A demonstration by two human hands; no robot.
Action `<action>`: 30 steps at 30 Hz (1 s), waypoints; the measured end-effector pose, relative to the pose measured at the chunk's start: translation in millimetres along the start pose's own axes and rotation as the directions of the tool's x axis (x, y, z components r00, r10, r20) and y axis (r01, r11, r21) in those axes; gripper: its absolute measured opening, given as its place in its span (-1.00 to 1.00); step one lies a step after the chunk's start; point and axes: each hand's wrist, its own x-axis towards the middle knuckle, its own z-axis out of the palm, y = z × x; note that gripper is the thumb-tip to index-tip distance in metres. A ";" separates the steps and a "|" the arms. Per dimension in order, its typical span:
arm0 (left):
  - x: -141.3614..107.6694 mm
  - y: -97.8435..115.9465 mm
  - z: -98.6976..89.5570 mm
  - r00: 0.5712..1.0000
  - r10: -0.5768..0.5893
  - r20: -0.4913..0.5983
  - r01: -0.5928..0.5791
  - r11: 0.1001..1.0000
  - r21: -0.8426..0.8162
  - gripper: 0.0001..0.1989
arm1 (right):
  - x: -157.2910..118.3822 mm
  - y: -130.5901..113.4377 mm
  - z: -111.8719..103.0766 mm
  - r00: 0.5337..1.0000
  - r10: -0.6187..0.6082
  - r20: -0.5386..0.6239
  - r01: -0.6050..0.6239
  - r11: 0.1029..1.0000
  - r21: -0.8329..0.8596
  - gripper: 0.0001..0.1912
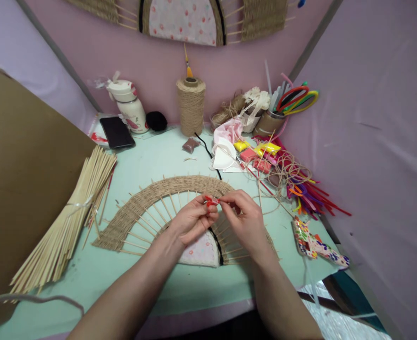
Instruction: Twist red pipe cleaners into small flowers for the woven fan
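Over the middle of the table, my left hand (196, 217) is closed in a pinch on a small red shiny thing (212, 202), which looks partly wrapped in clear plastic. The fingertips of my right hand (242, 215) grip its right side, so both hands have hold of it. Its exact kind is too small to make out. Beneath the hands lies a half-round fan (130, 217) of woven twine on thin wooden sticks. A white spotted cloth piece (201, 252) with a black edging (218, 245) forms its centre, partly hidden by my hands and forearms.
At left, a bundle of wooden sticks (63, 231) leans by a cardboard sheet (28, 132). A phone (117, 132), bottle (132, 111) and twine spool (190, 108) stand behind. Clay packets (261, 163), pipe cleaners (311, 193), scissors (296, 99) and a patterned glue gun (311, 243) lie at right.
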 end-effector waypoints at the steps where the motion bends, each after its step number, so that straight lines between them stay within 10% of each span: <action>1: -0.4 0.1 0.2 1.000 0.002 -0.001 -0.002 1.000 0.029 -0.76 | 0.1 -0.3 -0.5 1.000 0.000 -0.004 0.000 1.000 0.007 -0.89; 8: -1.5 -0.7 4.5 0.941 0.338 -0.013 -0.320 0.901 0.291 -0.77 | 1.4 -7.0 -5.6 0.984 -0.147 -0.103 0.133 0.983 -0.129 -0.78; 16: -6.3 6.5 7.0 0.884 0.438 0.163 -0.429 0.623 0.654 -0.98 | 1.6 -6.6 -11.7 0.984 -0.178 0.025 0.179 0.958 -0.224 -0.89; 23: -6.7 14.4 -0.7 0.838 0.362 0.408 -0.526 0.342 0.779 -0.81 | -1.4 -3.4 -15.5 0.979 0.127 0.160 -0.145 0.984 0.104 -0.89; 30: -8.7 5.4 -8.0 0.648 0.437 0.623 -0.677 -0.044 0.735 -0.73 | -4.4 -1.6 -11.7 0.927 0.328 0.182 -0.368 0.890 0.268 -0.86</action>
